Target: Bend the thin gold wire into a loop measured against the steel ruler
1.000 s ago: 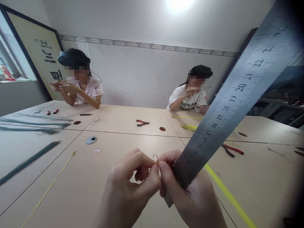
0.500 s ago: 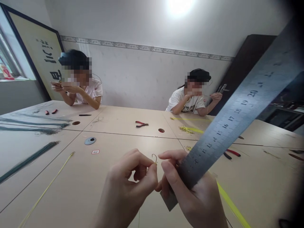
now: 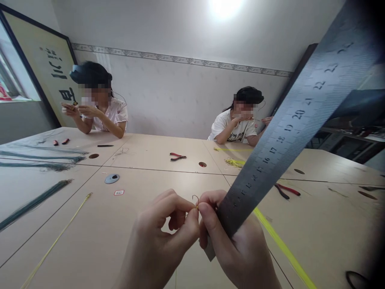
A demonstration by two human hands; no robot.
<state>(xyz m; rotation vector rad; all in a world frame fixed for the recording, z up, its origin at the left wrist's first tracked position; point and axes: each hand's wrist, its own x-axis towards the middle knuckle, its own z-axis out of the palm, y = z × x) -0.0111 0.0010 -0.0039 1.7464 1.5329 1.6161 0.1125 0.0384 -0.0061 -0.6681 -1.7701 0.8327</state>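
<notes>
A small golden fish hook (image 3: 196, 198) stands point up between the thumb and forefinger of my left hand (image 3: 168, 224), which is closed in a pinch. A thin line hangs down below that hand. My right hand (image 3: 234, 245) is closed round the lower part of a steel ruler (image 3: 270, 152), which slants up to the right across the view. The thumb and forefinger of the right hand are at the hook's shank, touching or nearly touching the left fingertips. Whether they also grip the line there is too small to tell.
Red-handled pliers (image 3: 178, 157) lie mid-table, and another pair (image 3: 287, 190) lies right, beyond the ruler. A yellow line bundle (image 3: 285, 249) runs toward me on the right. Dark green line bundles (image 3: 36, 202) lie left. Two co-workers sit across the table (image 3: 150, 180).
My right hand has moved left, bringing its thumb and forefinger together at the hook. The ruler has shifted left with it. My left hand has stayed nearly still.
</notes>
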